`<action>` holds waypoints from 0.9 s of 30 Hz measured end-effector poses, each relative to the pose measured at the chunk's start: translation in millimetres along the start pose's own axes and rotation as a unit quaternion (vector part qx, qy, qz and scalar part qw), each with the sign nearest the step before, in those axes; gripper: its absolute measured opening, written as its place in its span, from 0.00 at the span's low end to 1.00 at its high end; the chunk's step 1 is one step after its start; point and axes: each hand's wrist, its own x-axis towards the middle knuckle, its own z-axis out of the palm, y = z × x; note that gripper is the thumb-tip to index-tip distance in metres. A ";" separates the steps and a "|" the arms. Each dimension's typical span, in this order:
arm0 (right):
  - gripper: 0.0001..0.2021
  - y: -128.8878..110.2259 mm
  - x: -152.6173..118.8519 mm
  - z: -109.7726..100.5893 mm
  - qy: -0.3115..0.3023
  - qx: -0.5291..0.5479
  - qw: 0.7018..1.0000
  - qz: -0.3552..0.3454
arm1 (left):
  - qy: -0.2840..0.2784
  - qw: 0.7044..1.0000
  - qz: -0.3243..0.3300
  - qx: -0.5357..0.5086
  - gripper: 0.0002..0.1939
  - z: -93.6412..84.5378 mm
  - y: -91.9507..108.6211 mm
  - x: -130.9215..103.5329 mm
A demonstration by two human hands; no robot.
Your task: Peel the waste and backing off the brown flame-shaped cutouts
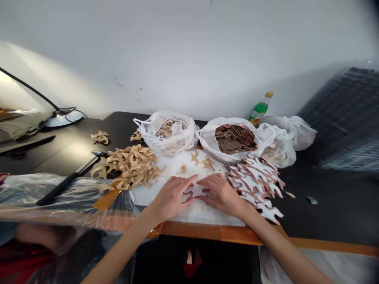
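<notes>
Between my two hands, over the white sheet (185, 215), lies a small white curvy-edged piece (196, 190). My left hand (173, 195) pinches its left side between thumb and fingers. On its right side, my right hand (220, 193) grips it in the same way. A pile of white pieces with reddish-brown edges (254, 179) sits just right of my right hand. Left of my left hand is a heap of tan curved pieces (134, 163). A few tan scraps (194, 157) lie on the sheet beyond my fingers.
Behind the sheet stand two open plastic bags, one with mixed pieces (170, 146), one with brown pieces (233, 140). A hammer (71, 181) lies at left, near a lamp base (63, 117). Tied bags (284, 152), a green bottle (259, 110) and a dark wrapped bundle (346, 118) are at right.
</notes>
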 end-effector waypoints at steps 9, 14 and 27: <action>0.14 5.9 -5.0 5.7 -0.015 -0.007 1.000 0.005 | -0.013 1.000 0.005 0.013 0.36 1.5 -1.1 0.0; 0.16 10.2 -5.6 9.1 -0.017 -0.007 1.000 0.002 | -0.015 1.000 0.006 0.021 0.31 0.4 0.7 0.6; 0.12 11.1 -8.7 8.1 -0.027 -0.020 0.999 0.004 | -0.027 0.999 0.005 0.020 0.24 3.6 0.9 1.0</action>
